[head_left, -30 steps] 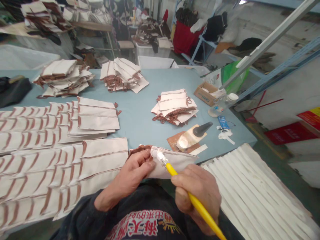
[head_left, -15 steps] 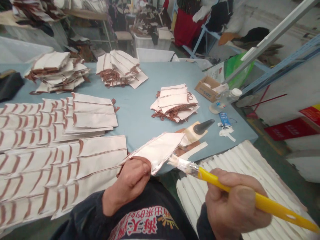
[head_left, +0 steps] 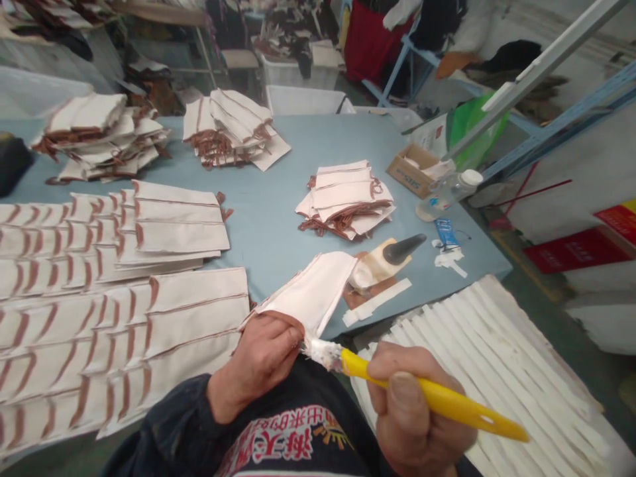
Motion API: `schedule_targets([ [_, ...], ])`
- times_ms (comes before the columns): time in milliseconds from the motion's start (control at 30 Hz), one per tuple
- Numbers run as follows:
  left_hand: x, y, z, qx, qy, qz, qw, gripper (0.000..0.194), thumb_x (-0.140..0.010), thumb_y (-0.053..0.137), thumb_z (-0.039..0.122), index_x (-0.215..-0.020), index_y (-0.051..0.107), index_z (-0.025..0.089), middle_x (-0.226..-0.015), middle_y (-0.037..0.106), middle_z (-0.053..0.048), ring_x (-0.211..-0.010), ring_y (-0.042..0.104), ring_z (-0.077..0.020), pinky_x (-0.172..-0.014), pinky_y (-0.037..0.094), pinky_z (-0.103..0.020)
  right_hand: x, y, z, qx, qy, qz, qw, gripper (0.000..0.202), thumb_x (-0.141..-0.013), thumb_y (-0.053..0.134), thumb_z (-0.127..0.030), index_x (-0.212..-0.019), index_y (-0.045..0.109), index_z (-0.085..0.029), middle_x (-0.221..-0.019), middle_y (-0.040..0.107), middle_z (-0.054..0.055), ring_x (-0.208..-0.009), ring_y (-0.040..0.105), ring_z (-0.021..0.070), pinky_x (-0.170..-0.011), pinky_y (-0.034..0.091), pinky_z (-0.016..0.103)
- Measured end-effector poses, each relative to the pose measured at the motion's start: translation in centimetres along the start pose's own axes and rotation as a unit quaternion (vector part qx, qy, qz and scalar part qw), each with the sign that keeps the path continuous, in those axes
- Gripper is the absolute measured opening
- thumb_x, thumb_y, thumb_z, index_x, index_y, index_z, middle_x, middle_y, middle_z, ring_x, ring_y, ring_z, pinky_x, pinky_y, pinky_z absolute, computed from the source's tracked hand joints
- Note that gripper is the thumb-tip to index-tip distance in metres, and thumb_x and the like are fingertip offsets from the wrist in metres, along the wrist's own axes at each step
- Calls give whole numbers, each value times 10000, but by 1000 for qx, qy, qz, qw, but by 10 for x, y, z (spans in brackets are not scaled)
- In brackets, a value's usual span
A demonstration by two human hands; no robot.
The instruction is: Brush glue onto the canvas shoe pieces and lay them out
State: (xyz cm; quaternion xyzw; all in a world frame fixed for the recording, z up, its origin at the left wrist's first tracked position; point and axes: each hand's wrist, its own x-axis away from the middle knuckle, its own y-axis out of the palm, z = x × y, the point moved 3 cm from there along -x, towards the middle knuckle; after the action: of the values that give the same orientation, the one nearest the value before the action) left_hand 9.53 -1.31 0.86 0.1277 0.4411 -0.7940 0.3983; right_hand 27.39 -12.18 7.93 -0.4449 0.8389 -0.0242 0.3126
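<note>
My left hand is closed on the brown-trimmed end of a cream fabric piece, which is tilted up off the table. In my right hand is a brush with a yellow handle, gripped between thumb and fingers. White paste coats its bristles, and they touch the near edge of the fabric piece close to my left fingers. Just beyond lies a pale container with a dark nozzle, on a brown scrap beside a white strip.
Overlapping rows of cream panels with brown edges cover the table's left side. Stacked pieces lie farther back. A cardboard box and a clear bottle stand at the right. White strips fill a surface at lower right.
The brush has moved left and toward me along the fabric's near edge, to beside my left fingers. The fabric piece has tilted up more; my left hand keeps its hold.
</note>
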Motion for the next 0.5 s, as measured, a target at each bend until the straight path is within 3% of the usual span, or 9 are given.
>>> schedule_targets([
  [133,-1,0,0,0,-30,-28,999,257,-935,559,52,-851,720,233,-699,712,-49,-679,660,-203,-734,537,-320,-7,-5,10,41,11,53,998,195,-1063,554,-253,-925,689,-220,-525,502,-78,-342,433,114,-368,378,242],
  [233,0,1,-1,29,-55,-34,997,241,-925,568,58,-839,711,232,-702,709,-51,-677,655,-202,-726,535,-317,-9,-1,8,69,-6,3,998,197,-1067,571,-279,-914,684,-229,-507,498,-78,-346,448,123,-368,384,243],
  [333,0,3,1,32,-68,-31,997,220,-924,553,74,-836,681,229,-731,714,-62,-692,646,-205,-710,527,-319,-7,4,2,19,12,-23,999,232,-1091,538,-278,-904,665,-228,-505,500,-83,-315,410,103,-336,346,223],
  [433,-3,6,7,52,-76,-13,996,204,-918,522,73,-833,626,226,-784,712,-72,-731,632,-208,-720,515,-324,-9,0,4,-46,53,28,997,283,-1112,510,-258,-874,658,-216,-498,485,-87,-304,391,86,-312,293,201],
  [500,-7,8,11,93,-111,-4,989,229,-918,484,58,-787,555,232,-753,665,-44,-709,590,-190,-717,491,-316,-10,-5,10,-43,50,56,996,277,-1102,537,-252,-861,664,-206,-492,486,-82,-315,418,91,-323,332,206],
])
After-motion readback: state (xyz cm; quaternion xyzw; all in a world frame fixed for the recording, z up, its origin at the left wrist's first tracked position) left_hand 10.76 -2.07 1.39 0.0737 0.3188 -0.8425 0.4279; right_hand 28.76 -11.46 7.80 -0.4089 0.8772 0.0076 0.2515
